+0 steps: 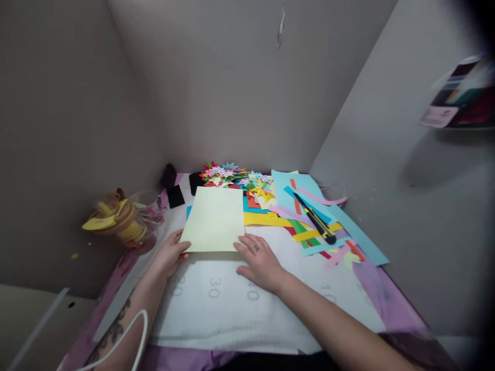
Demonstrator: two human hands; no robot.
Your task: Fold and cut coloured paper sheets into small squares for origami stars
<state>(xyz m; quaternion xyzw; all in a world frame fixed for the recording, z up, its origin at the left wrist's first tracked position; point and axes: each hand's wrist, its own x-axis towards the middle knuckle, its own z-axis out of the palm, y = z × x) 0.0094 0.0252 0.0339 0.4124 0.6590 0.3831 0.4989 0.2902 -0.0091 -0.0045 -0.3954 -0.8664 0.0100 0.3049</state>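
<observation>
A pale yellow-green sheet of paper (215, 218) lies on a white cutting mat (232, 309) with printed numbers. My left hand (170, 253) pinches the sheet's near left corner, thumb on top. My right hand (260, 260) lies flat on the mat, fingers spread, its fingertips touching the sheet's near right corner. A ring shows on one finger.
A pile of small coloured paper stars (228, 175) sits behind the sheet. Coloured paper sheets and strips (305, 221) lie to the right with a yellow and black utility knife (316, 220) on top. A clear jug with a yellow lid (124, 220) stands at the left. Grey walls enclose the table.
</observation>
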